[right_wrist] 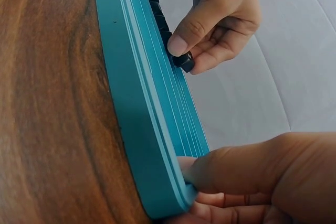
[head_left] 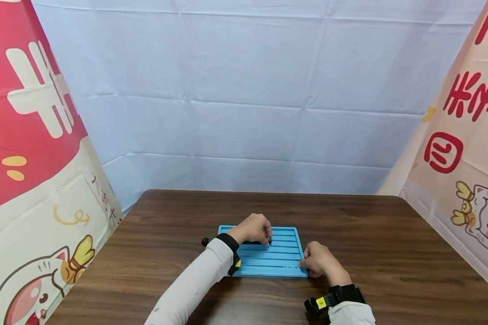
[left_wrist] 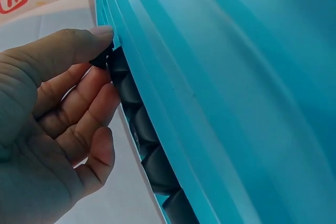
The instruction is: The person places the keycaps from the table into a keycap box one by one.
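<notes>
A light-blue ridged tray lies on the table. Along one of its slots runs a row of small black blocks, partly covered by the left hand in the head view. My left hand reaches over the tray's far half. Its thumb and fingers pinch a small black block at the right end of that row. Down at the tray's near right corner is my right hand. Its thumb sits over the rim and its fingers bend beneath, gripping the corner, as the right wrist view shows.
The brown wooden table extends around the tray on all sides. A pale cloth hangs behind it, and printed banners flank both sides. Black straps with small devices circle both wrists.
</notes>
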Demonstrator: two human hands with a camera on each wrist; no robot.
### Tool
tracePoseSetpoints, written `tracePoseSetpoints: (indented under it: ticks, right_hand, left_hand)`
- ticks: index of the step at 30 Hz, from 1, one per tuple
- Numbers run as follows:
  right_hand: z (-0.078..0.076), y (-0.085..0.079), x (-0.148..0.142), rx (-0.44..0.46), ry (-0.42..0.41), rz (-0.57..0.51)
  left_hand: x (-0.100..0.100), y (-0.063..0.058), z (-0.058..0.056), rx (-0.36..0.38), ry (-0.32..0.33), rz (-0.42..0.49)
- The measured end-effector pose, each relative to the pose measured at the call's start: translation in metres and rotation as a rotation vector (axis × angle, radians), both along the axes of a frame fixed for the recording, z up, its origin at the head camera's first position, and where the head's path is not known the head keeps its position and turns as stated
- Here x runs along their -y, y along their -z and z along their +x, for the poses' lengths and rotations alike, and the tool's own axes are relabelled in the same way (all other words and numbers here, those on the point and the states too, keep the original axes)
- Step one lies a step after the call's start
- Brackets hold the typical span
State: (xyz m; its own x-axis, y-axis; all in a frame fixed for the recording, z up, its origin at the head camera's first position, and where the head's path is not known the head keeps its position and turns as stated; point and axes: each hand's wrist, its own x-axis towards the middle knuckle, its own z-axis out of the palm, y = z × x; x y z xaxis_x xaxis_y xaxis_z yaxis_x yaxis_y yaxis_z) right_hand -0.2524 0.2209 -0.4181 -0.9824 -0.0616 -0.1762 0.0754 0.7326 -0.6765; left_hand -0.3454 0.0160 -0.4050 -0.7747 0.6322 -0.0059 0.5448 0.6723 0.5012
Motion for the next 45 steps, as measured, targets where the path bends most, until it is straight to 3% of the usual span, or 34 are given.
tracePoseSetpoints:
  ticks: [18,45]
  right_hand:
    - [-0.0008,-0.0009,0.0014,0.012,0.007,-0.005]
    - [-0.0014,-0.0005,0.0009,0.008,0.007,-0.004]
  left_hand:
    - [-0.0028,0.0018,-0.0026,-0.014,0.001,-0.068]
    - [-0.0008,0.0034,-0.0048,0.018,-0.010,-0.086]
